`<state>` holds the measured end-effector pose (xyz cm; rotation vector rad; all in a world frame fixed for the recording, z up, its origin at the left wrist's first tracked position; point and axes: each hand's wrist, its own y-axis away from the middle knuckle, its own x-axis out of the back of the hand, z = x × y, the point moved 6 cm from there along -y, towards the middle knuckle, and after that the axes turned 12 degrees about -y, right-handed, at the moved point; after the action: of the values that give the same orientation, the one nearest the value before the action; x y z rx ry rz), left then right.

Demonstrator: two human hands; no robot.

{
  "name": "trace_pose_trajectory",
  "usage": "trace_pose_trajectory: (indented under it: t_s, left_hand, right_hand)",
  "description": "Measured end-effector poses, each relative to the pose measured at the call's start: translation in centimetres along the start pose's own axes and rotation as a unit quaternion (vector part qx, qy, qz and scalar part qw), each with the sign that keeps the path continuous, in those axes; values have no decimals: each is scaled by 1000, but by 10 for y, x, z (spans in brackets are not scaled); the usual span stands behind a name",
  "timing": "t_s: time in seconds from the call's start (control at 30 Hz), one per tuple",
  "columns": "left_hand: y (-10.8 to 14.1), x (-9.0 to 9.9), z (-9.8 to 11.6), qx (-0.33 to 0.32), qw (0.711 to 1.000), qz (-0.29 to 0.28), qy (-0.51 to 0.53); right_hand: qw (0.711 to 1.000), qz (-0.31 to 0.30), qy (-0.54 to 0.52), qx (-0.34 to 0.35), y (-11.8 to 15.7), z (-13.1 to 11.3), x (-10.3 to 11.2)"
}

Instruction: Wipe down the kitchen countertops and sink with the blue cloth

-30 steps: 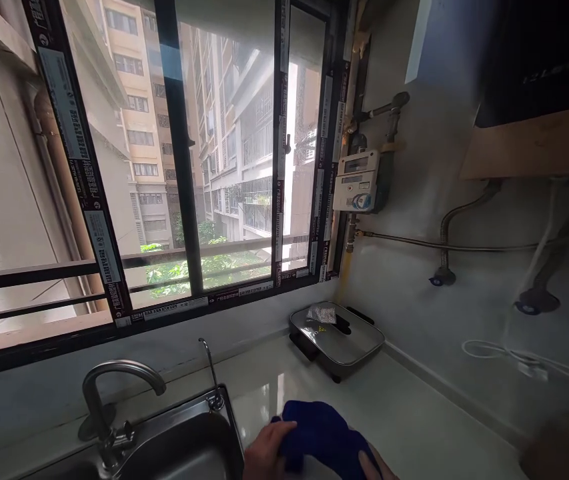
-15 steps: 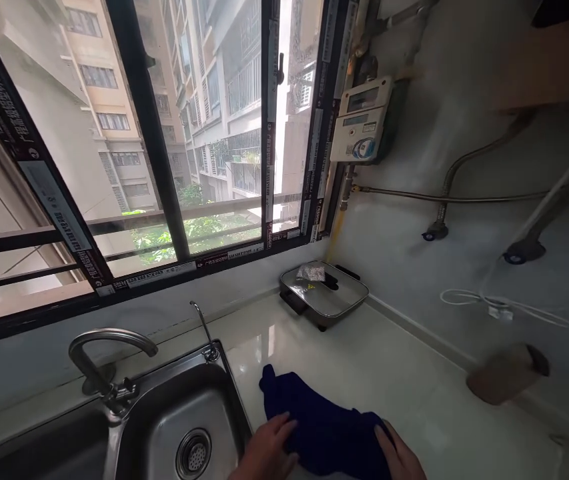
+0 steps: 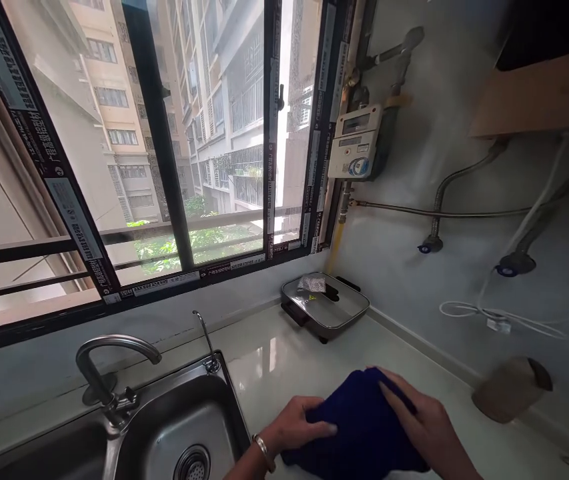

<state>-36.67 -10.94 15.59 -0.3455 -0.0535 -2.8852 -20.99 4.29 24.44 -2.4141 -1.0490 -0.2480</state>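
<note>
A dark blue cloth (image 3: 359,427) is bunched over the counter right of the sink, between my two hands. My left hand (image 3: 300,425), with a silver bangle at the wrist, grips its left edge, the thumb and a finger lying on the fabric. From the right side, my right hand (image 3: 417,413) holds the cloth's upper right part, its fingers over the top. The lower part of the cloth runs toward the bottom of the view, and some fingertips are hidden by its folds.
At left is a steel double sink (image 3: 234,407) with a curved faucet (image 3: 119,343) and a thin spout (image 3: 205,333). An electric pan with a glass lid (image 3: 334,310) stands in the counter's back corner. A brown object (image 3: 509,390) leans at the right wall. Above hangs a gas meter (image 3: 354,143).
The cloth has gone from spread out flat to gathered and raised. My right hand has moved up along it, and my left hand has closed on its left edge. The view has tilted slightly.
</note>
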Motion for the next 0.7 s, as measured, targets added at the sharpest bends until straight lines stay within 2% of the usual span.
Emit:
trace_pose_trajectory:
  t_s: [0.07,0.13,0.23,0.3,0.37,0.43,0.5,0.6,0.7]
  left_hand:
    - [1,2,7,4,999,11,33]
    - [3,4,-3,26,993,64,93]
    - [14,9,-52,101,961,187,179]
    - [26,12,-91,139,949,225,169]
    - [40,15,-126,170,940,250,155]
    - [54,18,-151,194,933,262,152]
    - [64,20,-165,207,929,266,151]
    - [71,25,-171,209,927,277,140]
    - [69,34,-166,192,929,289,132]
  right_hand:
    - [999,28,36,-12,-22,-2,9]
    - [996,39,76,-22,-42,4,5]
    - [989,59,138,12,-52,29,-20]
    - [987,47,155,22,-37,63,-51]
    - [990,-27,142,-3,-4,107,-97]
    - [981,-123,146,-25,38,149,-147]
    - [970,-160,179,-27,75,179,-182]
    - [974,-126,189,-11,97,200,-204]
    - [987,-109,119,-13,92,204,-201]
